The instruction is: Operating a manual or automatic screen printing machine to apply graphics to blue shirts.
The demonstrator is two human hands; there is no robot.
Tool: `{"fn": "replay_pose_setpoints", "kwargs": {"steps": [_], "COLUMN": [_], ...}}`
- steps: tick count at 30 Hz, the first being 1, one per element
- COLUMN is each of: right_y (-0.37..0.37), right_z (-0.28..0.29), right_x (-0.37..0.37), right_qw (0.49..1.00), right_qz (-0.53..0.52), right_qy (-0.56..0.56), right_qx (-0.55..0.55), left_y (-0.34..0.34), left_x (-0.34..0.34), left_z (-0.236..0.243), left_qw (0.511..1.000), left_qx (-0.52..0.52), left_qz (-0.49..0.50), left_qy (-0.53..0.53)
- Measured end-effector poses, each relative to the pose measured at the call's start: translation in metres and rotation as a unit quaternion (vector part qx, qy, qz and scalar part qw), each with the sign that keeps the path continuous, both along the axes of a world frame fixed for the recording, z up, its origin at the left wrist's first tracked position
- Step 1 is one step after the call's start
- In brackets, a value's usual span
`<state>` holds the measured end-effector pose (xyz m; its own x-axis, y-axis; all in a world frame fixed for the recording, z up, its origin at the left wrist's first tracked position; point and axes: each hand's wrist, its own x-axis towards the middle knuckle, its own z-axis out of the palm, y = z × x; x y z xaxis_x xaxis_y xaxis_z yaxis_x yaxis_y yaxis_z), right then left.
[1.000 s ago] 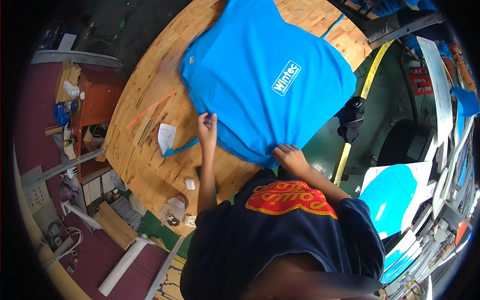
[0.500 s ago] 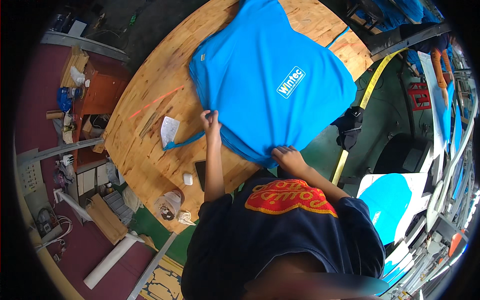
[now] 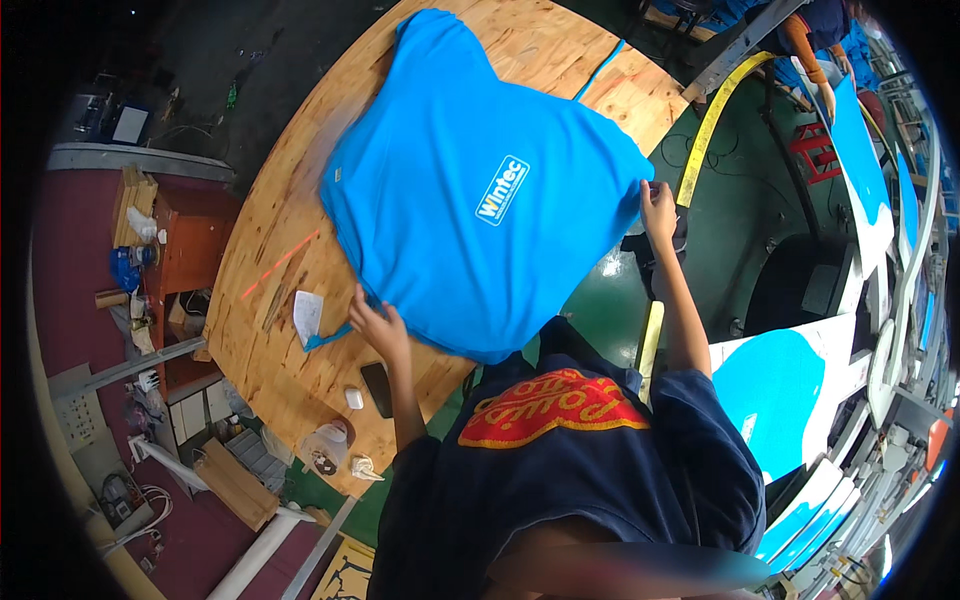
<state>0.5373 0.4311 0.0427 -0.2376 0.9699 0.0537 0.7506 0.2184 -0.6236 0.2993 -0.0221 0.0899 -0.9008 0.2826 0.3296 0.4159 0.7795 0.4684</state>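
Observation:
A large blue fabric piece [image 3: 460, 260] with a white printed logo and several folds lies spread over the wooden table [image 3: 270, 340]. My left hand [image 3: 378, 322] is at its lower left edge, fingers apart and touching the cloth. My right hand [image 3: 656, 208] pinches the cloth's right corner, where it reaches past the table's edge. A white paper slip [image 3: 307, 312] lies by a blue strap left of my left hand. A dark phone [image 3: 377, 388], a small white case [image 3: 353, 397] and a plastic cup [image 3: 322, 447] rest below it.
At upper right a co-worker [image 3: 815, 55] reaches toward white boards with blue sheets [image 3: 855, 150]. A yellow strip [image 3: 705, 140] with dark cloth runs along the right of the table. Another board with a blue shape [image 3: 770, 395] stands at right. A wooden cabinet [image 3: 200, 250] is at left.
My right hand has moved up from the cloth's lower edge to its right corner. My left hand's fingers have spread and sit lower. The co-worker has come into view at upper right.

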Motion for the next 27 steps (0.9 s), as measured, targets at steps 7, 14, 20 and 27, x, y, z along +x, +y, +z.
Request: {"fn": "replay_pose_setpoints", "kwargs": {"steps": [7, 14, 20, 27], "right_y": [0.031, 0.092, 0.06, -0.022], "right_z": [0.024, -0.022, -0.002, 0.017], "right_x": [-0.047, -0.047, -0.052, -0.013], "right_qw": [0.994, 0.982, 0.997, 0.916], "right_qz": [0.102, 0.126, 0.067, 0.268], "right_qy": [-0.02, 0.12, 0.036, -0.029], "right_qx": [-0.019, -0.068, 0.029, 0.297], "left_y": [0.091, 0.072, 0.032, 0.029], "left_x": [0.088, 0.139, 0.164, 0.156], "left_z": [0.013, -0.01, -0.017, -0.021], "left_qw": [0.937, 0.891, 0.891, 0.879], "left_qx": [-0.152, -0.232, -0.191, -0.098], "left_qz": [-0.313, -0.383, -0.41, -0.462], "left_qy": [-0.014, -0.076, -0.043, -0.073]}}
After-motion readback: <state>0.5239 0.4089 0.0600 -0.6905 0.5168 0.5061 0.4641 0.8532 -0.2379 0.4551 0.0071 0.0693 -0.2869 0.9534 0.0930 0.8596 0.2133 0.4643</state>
